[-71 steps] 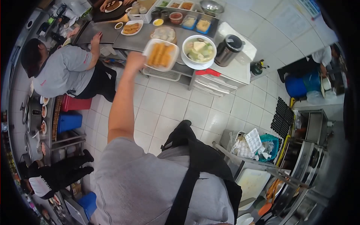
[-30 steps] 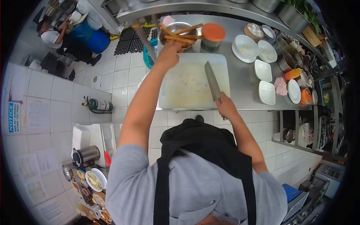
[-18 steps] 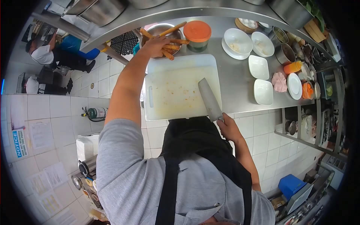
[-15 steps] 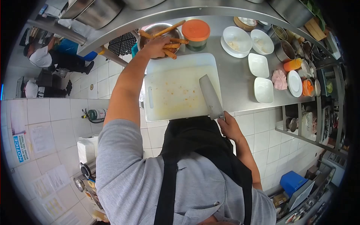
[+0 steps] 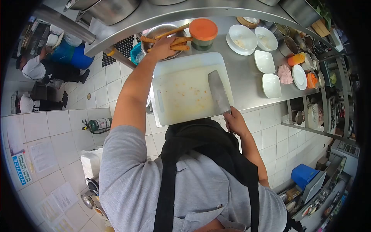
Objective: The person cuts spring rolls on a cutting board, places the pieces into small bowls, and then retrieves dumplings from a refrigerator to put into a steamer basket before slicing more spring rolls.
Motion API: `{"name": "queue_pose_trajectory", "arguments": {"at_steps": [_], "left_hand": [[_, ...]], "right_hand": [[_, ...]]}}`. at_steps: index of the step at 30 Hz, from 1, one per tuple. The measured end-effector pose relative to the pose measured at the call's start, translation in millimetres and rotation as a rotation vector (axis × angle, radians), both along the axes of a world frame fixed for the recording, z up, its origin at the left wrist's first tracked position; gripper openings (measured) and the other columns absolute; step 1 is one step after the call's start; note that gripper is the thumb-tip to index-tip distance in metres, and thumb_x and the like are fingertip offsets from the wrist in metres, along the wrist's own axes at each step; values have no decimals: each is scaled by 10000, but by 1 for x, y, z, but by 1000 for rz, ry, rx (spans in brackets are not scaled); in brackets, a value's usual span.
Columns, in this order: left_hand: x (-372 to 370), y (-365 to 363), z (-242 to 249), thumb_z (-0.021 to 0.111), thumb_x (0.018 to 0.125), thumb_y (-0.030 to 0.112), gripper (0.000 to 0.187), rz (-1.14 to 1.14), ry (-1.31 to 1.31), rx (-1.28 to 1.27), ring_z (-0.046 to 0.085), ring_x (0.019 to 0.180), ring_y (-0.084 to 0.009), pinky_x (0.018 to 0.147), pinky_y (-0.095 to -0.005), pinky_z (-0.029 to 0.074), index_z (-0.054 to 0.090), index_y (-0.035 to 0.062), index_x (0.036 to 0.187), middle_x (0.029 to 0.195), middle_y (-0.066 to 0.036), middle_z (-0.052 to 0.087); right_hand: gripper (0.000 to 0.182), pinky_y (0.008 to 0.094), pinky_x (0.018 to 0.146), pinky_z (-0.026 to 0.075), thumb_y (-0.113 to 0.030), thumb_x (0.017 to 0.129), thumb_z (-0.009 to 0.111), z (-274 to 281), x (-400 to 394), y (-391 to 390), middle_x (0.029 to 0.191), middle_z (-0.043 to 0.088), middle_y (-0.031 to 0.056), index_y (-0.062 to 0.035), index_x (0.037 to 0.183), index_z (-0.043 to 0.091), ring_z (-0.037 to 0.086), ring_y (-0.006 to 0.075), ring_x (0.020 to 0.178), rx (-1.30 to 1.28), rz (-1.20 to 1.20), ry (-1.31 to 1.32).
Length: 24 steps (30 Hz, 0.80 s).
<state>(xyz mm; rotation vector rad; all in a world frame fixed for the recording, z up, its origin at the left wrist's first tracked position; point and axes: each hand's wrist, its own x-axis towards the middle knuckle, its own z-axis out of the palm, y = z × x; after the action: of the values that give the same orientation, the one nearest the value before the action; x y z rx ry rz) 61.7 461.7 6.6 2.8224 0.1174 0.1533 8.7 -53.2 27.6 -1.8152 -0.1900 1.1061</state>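
My left hand (image 5: 162, 48) reaches over a round metal bowl (image 5: 165, 28) at the back left of the counter. Its fingers close around several long, golden-brown fried rolls (image 5: 179, 48); the fingertips are partly hidden. Near the counter's front edge, my right hand (image 5: 236, 122) grips the handle of a cleaver (image 5: 218, 92). The wide blade lies over the right side of a white cutting board (image 5: 179, 106), pointing away from me. Brown crumbs are scattered on the board, which rests on another pale board or tray.
An orange-lidded tub (image 5: 203, 31) stands right of the metal bowl. White bowls (image 5: 241, 38), square dishes (image 5: 271, 86), a pink cloth (image 5: 285, 74) and a white plate (image 5: 299, 77) line the counter's right. A steel shelf (image 5: 216, 11) spans above. Two people are at far left.
My left hand and the fried rolls have settled slightly lower over the metal bowl, the rolls lying closer together. The cleaver stays in my right hand over the board. The view has shifted slightly.
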Motion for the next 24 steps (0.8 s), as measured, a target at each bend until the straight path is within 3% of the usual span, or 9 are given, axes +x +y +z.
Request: {"name": "queue_pose_trajectory", "arguments": {"at_steps": [3, 5, 6, 9, 14, 17, 22, 24], "left_hand": [[-4, -4, 13, 796, 822, 208, 514, 1, -115, -66, 614, 1287, -454, 1099, -564, 491, 658, 63, 1296, 1303, -233, 702], [-12, -20, 45, 827, 798, 251, 520, -86, -289, -118, 684, 1135, -484, 964, -528, 569, 662, 49, 1248, 1184, -262, 729], [-22, -41, 72, 812, 815, 226, 480, -88, -229, -165, 703, 1099, -477, 933, -538, 575, 650, 51, 1232, 1128, -254, 742], [-40, -99, 87, 771, 847, 169, 445, -157, -27, -94, 707, 1096, -469, 924, -557, 572, 613, 66, 1250, 1146, -212, 735], [-73, -200, 20, 794, 869, 136, 401, -213, 357, 16, 761, 1095, -394, 913, -516, 617, 650, 25, 1226, 1173, -191, 763], [-83, -222, -2, 801, 864, 138, 402, -122, 346, 16, 750, 1123, -380, 919, -505, 615, 651, 23, 1219, 1163, -200, 756], [-81, -186, -7, 773, 989, 344, 469, -135, 386, -175, 716, 1145, -431, 985, -529, 562, 619, 0, 1268, 1183, -252, 726], [-65, -165, -8, 653, 1087, 448, 507, -3, 618, -296, 705, 1130, -449, 985, -530, 540, 657, -30, 1256, 1175, -257, 732]], "right_hand": [[178, 348, 469, 482, -189, 1072, 596, -4, -4, 0, 678, 561, 33, -11, 1065, 589, 567, 152, 496, 3, -44, 10], [161, 344, 465, 478, -180, 1065, 597, -12, -6, -5, 691, 560, 34, -23, 1030, 587, 559, 146, 492, 46, -119, -1], [150, 339, 460, 477, -173, 1059, 596, -3, -7, -3, 712, 569, 35, -32, 1009, 584, 551, 141, 491, 35, -133, -30], [152, 335, 460, 483, -172, 1052, 594, 3, -5, -7, 718, 564, 28, -28, 1004, 581, 558, 136, 506, 30, -182, -40], [166, 330, 445, 492, -184, 1056, 600, 6, -7, -5, 720, 568, 25, -39, 989, 557, 559, 130, 507, 0, -265, -56], [154, 334, 448, 492, -177, 1055, 590, 7, -12, -2, 721, 565, 24, -33, 1010, 561, 565, 132, 516, -26, -242, -81], [163, 338, 459, 490, -186, 1051, 573, -7, -24, 3, 721, 549, 21, -25, 1072, 573, 553, 136, 510, -26, -276, -84], [184, 343, 467, 495, -202, 1048, 565, -12, -24, 4, 724, 541, 21, -26, 1101, 579, 548, 140, 504, -25, -275, -96]]}}
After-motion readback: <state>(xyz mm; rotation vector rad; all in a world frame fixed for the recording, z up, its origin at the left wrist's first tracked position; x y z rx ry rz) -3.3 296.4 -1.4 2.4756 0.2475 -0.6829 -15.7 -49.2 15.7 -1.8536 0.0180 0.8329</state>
